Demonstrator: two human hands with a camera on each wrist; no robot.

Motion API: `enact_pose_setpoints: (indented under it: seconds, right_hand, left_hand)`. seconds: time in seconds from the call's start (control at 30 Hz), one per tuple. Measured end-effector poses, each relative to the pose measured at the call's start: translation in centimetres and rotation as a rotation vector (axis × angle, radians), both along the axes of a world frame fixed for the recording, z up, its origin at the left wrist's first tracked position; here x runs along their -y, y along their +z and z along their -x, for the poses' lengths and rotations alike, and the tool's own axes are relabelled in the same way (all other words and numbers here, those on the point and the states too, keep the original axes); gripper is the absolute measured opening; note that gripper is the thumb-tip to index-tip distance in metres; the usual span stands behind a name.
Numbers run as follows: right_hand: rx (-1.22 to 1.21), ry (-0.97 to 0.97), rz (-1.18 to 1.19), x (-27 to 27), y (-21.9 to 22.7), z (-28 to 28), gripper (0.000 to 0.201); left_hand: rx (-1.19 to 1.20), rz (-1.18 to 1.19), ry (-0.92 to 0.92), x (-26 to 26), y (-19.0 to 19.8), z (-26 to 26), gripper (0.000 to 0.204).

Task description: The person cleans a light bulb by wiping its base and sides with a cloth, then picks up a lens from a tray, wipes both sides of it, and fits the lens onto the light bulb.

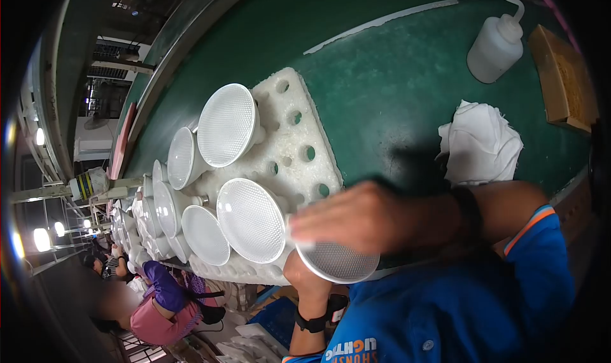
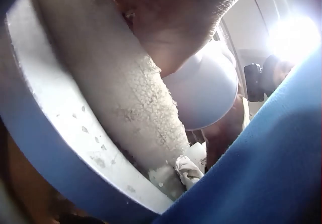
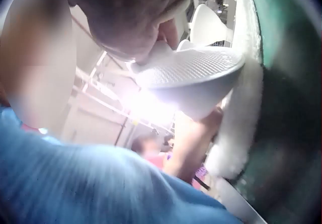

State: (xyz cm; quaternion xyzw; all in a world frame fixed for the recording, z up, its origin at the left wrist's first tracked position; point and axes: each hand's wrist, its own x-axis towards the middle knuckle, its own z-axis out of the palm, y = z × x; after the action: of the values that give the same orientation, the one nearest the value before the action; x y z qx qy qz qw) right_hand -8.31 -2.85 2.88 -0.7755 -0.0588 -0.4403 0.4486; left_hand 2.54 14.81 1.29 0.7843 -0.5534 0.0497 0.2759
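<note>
A white reflector lamp (image 1: 344,265) with a dimpled round lens is held up at the near edge of a foam tray (image 1: 289,153). My left hand (image 1: 307,275) grips it from below, around its narrow neck, partly hidden behind the lens. Over the lens, my right hand (image 1: 363,216), blurred, holds a small white cloth (image 3: 157,53) against the face near the rim. In the right wrist view the lens faces up and the left forearm rises beneath it. Beside it, another reflector lamp (image 1: 251,221) stands in the tray.
More lamps (image 1: 227,126) fill the tray's far part, with bare holes nearer. On the green table (image 1: 388,89) lie a crumpled white cloth (image 1: 482,143), a squeeze bottle (image 1: 495,50) and a cardboard box (image 1: 563,76). A person in pink (image 1: 168,318) works farther along the bench.
</note>
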Motion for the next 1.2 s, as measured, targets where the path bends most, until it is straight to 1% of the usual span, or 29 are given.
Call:
enact_pose_setpoints:
  seconds: [0.03, 0.13, 0.17, 0.23, 0.27, 0.3, 0.33, 0.37, 0.4, 0.43, 0.5, 0.57, 0.67, 0.7, 0.77, 0.87, 1.0, 1.03, 1.07, 1.13, 1.17, 1.2]
  right_hand:
    - [-0.077, -0.007, -0.077, 0.5, -0.4, -0.1, 0.027]
    - [-0.299, -0.098, -0.032, 0.5, -2.0, 2.1, 0.026]
    - [-0.379, -0.073, -0.014, 0.1, -2.5, 3.3, 0.029]
    - [-0.234, -0.03, 0.06, -0.8, -1.3, 4.8, 0.025]
    - [-0.162, -0.005, 0.092, -1.4, -0.5, 5.3, 0.023]
    - [-0.083, -0.044, 0.255, -2.1, 0.2, 5.2, 0.024]
    - [-0.05, 0.021, 0.195, -1.9, 0.8, 4.7, 0.024]
    - [-0.017, 0.085, 0.14, -1.3, 1.6, 3.9, 0.024]
    - [0.015, 0.149, 0.085, -0.7, 2.2, 3.2, 0.024]
    - [-0.104, 0.053, 0.064, -0.3, 1.9, 2.3, 0.026]
    - [-0.171, 0.046, 0.015, 0.6, 0.9, 1.5, 0.028]
    - [-0.215, 0.035, -0.008, 0.7, 0.9, 1.8, 0.03]
    - [-0.296, -0.021, -0.208, -0.3, 0.4, 2.6, 0.029]
    - [-0.3, -0.02, -0.236, -0.3, 0.1, 2.9, 0.029]
    - [-0.308, -0.02, -0.298, -0.5, -0.3, 3.3, 0.03]
    - [-0.293, -0.062, -0.309, -0.8, -0.6, 3.4, 0.029]
    - [-0.229, -0.074, -0.178, -1.5, -0.4, 4.2, 0.029]
    - [-0.23, -0.068, -0.151, -1.7, -0.4, 4.6, 0.029]
    - [-0.226, -0.059, -0.126, -1.9, -0.4, 4.9, 0.03]
    - [-0.211, -0.077, 0.052, -2.2, -0.1, 5.5, 0.029]
    - [-0.202, -0.086, 0.143, -2.3, 0.2, 5.7, 0.028]
    - [-0.156, -0.047, 0.193, -2.6, 0.6, 5.8, 0.028]
  left_hand:
    - [-0.002, -0.002, 0.003, 0.1, 0.1, 0.1, 0.021]
    - [-0.126, 0.005, 0.044, 0.6, 0.9, 0.6, 0.02]
    - [-0.137, 0.03, 0.048, 0.8, 0.6, 0.6, 0.02]
    - [-0.158, 0.064, 0.058, 0.2, -0.1, 0.4, 0.02]
    - [-0.136, 0.03, 0.041, -0.7, -0.8, -0.1, 0.02]
    - [-0.113, 0.001, 0.025, -1.0, -1.4, -0.6, 0.02]
    - [-0.065, 0.018, -0.014, -1.5, -1.5, -0.6, 0.02]
    - [-0.016, 0.035, -0.053, -0.6, -0.1, -0.2, 0.02]
    - [0.025, 0.019, -0.046, -0.3, 0.0, 0.0, 0.02]
    - [0.066, 0.004, -0.038, -0.2, 0.1, 0.2, 0.021]
    - [0.162, -0.006, -0.017, -0.2, 0.0, 0.5, 0.023]
    - [0.198, 0.023, 0.016, -0.2, -0.2, 0.7, 0.022]
    - [0.248, 0.027, 0.036, -0.6, -0.4, 1.1, 0.021]
    - [0.266, 0.027, 0.035, -0.6, -0.4, 1.0, 0.02]
    - [0.239, 0.041, 0.02, -0.4, -0.2, 0.9, 0.019]
    - [0.176, 0.103, 0.019, -0.3, -0.5, 0.8, 0.02]
    - [0.03, 0.177, 0.041, -0.3, -0.6, 0.8, 0.023]
    - [-0.054, 0.185, 0.035, -0.9, -1.8, 0.5, 0.024]
    - [-0.131, 0.19, 0.03, -2.1, -3.8, -0.2, 0.025]
    - [-0.159, 0.205, 0.01, -2.3, -3.4, -0.4, 0.025]
    - [-0.12, 0.219, -0.005, -1.3, -1.6, 0.2, 0.025]
    - [-0.08, 0.234, -0.018, -0.4, 0.2, 0.8, 0.024]
